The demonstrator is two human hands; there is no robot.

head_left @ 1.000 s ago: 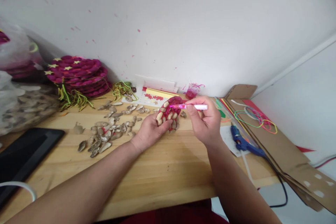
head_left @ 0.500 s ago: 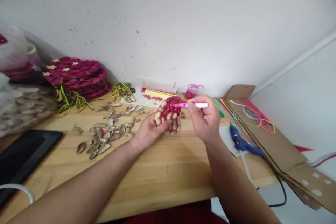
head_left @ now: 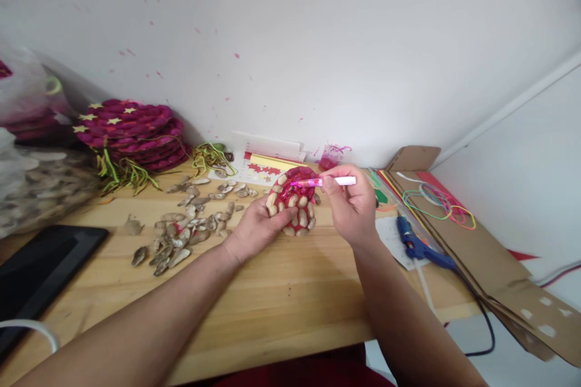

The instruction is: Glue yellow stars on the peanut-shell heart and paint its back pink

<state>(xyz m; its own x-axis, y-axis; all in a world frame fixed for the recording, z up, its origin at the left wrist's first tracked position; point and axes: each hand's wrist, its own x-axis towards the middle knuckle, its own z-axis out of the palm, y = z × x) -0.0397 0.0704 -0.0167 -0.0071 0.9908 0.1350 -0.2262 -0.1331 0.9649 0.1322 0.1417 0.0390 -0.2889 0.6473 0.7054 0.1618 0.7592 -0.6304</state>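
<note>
My left hand (head_left: pixel 258 222) grips a red disc covered with peanut shells (head_left: pixel 303 216) by its left edge, thumb across the front. Shells on its upper part are wet with magenta paint, while the lower ones are bare tan. In my right hand (head_left: pixel 351 208) is a slim paintbrush (head_left: pixel 338 181) with a white handle and magenta-stained front, pinched between thumb and fingers. Its tip touches the painted shells. Behind the disc stands a clear cup of magenta paint (head_left: pixel 329 160).
Loose peanut shells (head_left: pixel 181 236) lie on the left of the wooden table (head_left: pixel 254 314). A stack of magenta shell discs (head_left: pixel 136 133) stands behind them. On the right are a blue glue gun (head_left: pixel 422 248), coloured cords (head_left: pixel 440 202) and cardboard (head_left: pixel 490 266). A black tablet (head_left: pixel 49 266) lies near left.
The brush tip has shifted slightly left over the painted shells, with my right hand following. The disc has turned or moved slightly in my left hand.
</note>
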